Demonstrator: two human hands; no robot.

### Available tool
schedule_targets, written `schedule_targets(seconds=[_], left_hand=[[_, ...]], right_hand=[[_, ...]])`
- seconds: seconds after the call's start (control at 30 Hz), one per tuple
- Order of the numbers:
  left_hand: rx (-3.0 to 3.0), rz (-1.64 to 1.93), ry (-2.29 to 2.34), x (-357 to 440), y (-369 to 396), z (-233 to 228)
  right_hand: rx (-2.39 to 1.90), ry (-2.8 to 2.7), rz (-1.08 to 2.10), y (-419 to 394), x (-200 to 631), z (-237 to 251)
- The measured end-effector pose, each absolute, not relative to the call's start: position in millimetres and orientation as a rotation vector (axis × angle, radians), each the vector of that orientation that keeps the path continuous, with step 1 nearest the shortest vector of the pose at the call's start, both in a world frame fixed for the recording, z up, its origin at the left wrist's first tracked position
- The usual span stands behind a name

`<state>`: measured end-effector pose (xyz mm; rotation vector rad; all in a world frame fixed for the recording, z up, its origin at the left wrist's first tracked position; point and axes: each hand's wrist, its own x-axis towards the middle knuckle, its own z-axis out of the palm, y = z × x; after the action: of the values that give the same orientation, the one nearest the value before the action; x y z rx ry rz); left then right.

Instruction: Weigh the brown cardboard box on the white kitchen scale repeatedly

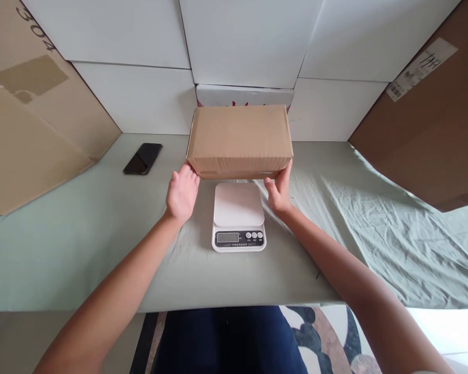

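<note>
The left hand (182,193) and the right hand (280,189) press open-fingered against the lower corners of the box (239,140), at 12 o'clock of the scale (238,216). The scale plate is bare; the box is not yet on it.

I see white panels (249,41) walling the far side, with brown cardboard sheets (31,119) left and right. A pale green cloth (374,223) covers the table; patterned floor (327,332) shows near.
</note>
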<state>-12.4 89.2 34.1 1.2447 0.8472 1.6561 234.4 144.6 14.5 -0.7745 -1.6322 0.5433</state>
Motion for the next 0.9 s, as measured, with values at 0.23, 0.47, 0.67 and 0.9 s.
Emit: schedule_targets(seconds=[0.23, 0.47, 0.67, 0.9], left_hand=[[1.31, 1.641, 0.852, -13, 36, 17], [1.354, 1.525, 0.865, -13, -6, -5], [1.325, 1.528, 0.91, -16, -7, -4], [1.296, 1.554, 0.926, -14, -7, 0]], right_hand=[[-0.75, -1.676, 0.595, 98, 254, -5], [-0.819, -1.726, 0.677, 55, 279, -27], [-0.84, -1.706, 0.727, 58, 276, -19], [-0.816, -1.704, 0.763, 55, 274, -11]])
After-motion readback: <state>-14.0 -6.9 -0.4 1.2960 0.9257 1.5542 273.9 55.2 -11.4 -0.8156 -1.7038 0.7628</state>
